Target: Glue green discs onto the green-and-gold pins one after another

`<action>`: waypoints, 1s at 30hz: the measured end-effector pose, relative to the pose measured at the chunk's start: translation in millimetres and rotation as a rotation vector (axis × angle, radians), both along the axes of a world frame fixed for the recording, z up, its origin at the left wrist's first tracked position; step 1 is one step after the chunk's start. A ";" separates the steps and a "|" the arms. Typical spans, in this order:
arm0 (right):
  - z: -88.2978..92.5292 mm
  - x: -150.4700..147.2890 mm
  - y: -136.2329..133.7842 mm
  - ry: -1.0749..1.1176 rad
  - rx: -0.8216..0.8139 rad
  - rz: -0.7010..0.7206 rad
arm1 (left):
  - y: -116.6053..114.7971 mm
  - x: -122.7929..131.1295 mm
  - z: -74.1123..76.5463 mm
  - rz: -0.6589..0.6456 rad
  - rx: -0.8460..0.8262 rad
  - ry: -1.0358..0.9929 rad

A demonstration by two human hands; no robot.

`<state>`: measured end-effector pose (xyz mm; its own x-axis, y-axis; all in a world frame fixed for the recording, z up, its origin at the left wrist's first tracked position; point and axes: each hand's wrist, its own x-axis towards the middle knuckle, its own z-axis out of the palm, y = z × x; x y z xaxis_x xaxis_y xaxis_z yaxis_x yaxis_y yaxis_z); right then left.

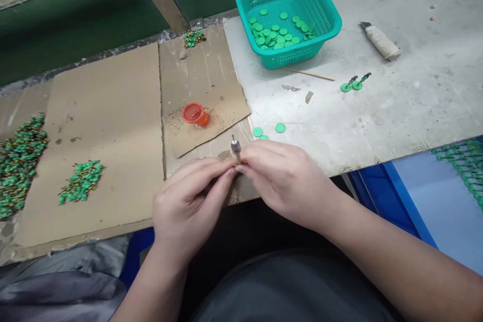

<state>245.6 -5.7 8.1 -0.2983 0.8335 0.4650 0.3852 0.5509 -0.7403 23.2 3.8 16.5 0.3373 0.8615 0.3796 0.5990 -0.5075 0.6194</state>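
Left hand [190,191] and right hand [283,173] meet, thumbs and forefingers pinched on the lower end of a metal-tipped rod [236,148], near upright between them. Beyond right hand: pale worktop [415,105], green discs [280,128] near, teal basket [329,24] farther. Beyond left hand: red cup [193,112] on cardboard [204,73]; dark green panel [94,32] behind.

- Red cup [190,109]: stands on cardboard [213,73].
- Left hand [192,196] and right hand [289,176]: on the cup's near side, fingertips pinching a small metal-tipped tool [236,146].
- Basket [290,58]: beyond the cup, to its right, with green discs [280,39] inside.
- Knife [382,43]: well right of the cup.
- Large green pile [22,161]: well left of the cup.
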 end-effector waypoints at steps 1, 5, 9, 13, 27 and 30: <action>0.1 -0.2 0.4 -0.002 -0.005 0.002 | 0.2 -0.1 -0.3 -0.004 0.004 0.002; 0.8 1.9 1.8 0.046 -0.032 -0.032 | 0.7 0.0 0.5 -0.004 0.006 0.013; 0.9 7.0 0.5 0.149 -0.021 -0.157 | 0.8 0.6 4.5 -0.009 -0.040 -0.010; -0.1 7.9 0.2 0.089 -0.019 -0.083 | 0.5 0.0 5.7 -0.034 -0.056 -0.020; -0.9 2.0 3.0 0.006 -0.020 0.003 | -3.3 -2.9 -0.4 -0.013 0.050 0.003; 0.8 1.3 4.0 0.013 -0.021 0.015 | -3.4 -3.0 -1.2 -0.017 0.057 0.008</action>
